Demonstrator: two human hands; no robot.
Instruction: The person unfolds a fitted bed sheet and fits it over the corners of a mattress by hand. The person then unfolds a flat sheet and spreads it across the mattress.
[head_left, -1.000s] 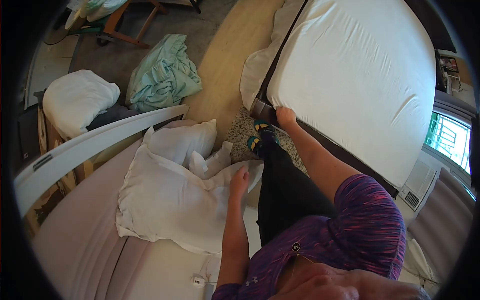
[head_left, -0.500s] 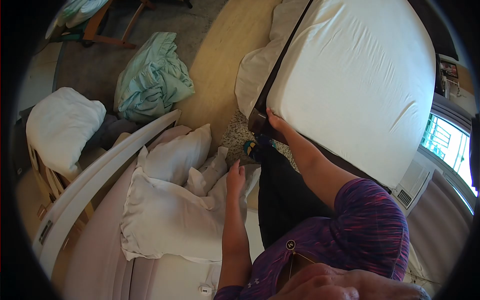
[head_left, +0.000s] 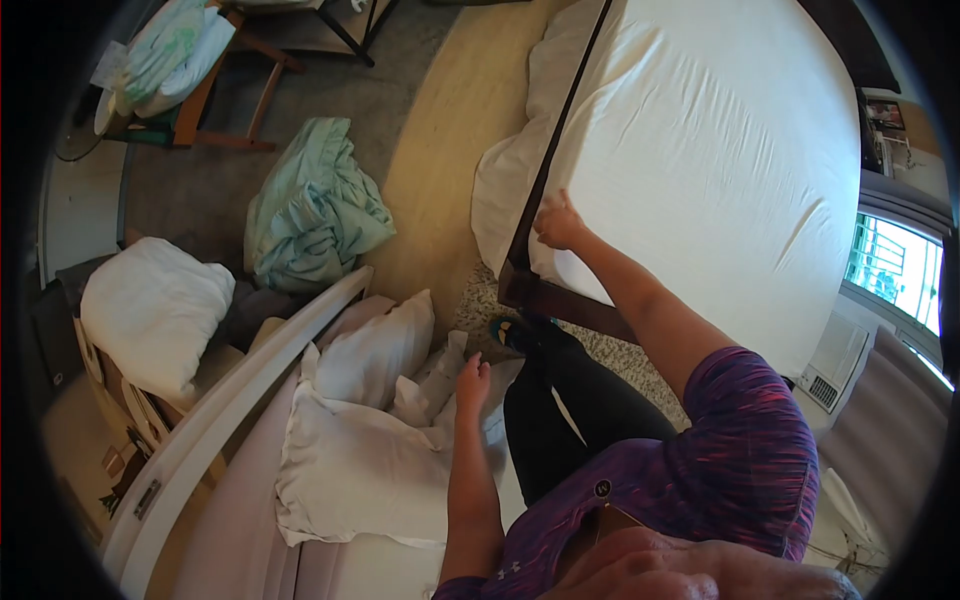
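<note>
My right hand (head_left: pixel 560 222) rests at the edge of a mattress covered by a white fitted sheet (head_left: pixel 720 190), near its corner. The thumb stands apart and the other fingers bend over the edge; no fold of cloth shows between them. Below it runs the dark bed frame (head_left: pixel 575 308). My left hand (head_left: pixel 472 384) hangs free over the pillows, its fingers loosely bent and holding nothing. A large white pillow (head_left: pixel 360 470), with a second pillow (head_left: pixel 370 350) behind it, lies beside that arm.
A pale green comforter (head_left: pixel 315 215) lies heaped on the floor. A white bundle (head_left: pixel 155 310) sits at the left, behind a pale rail (head_left: pixel 240 430). White bedding (head_left: pixel 500 195) hangs past the frame. A wooden chair (head_left: pixel 205 110) holds folded cloth.
My right hand has moved up from the mattress corner beside the frame to higher along the edge. The left hand stays near the pillows, its fingers slightly more bent. The view has shifted.
</note>
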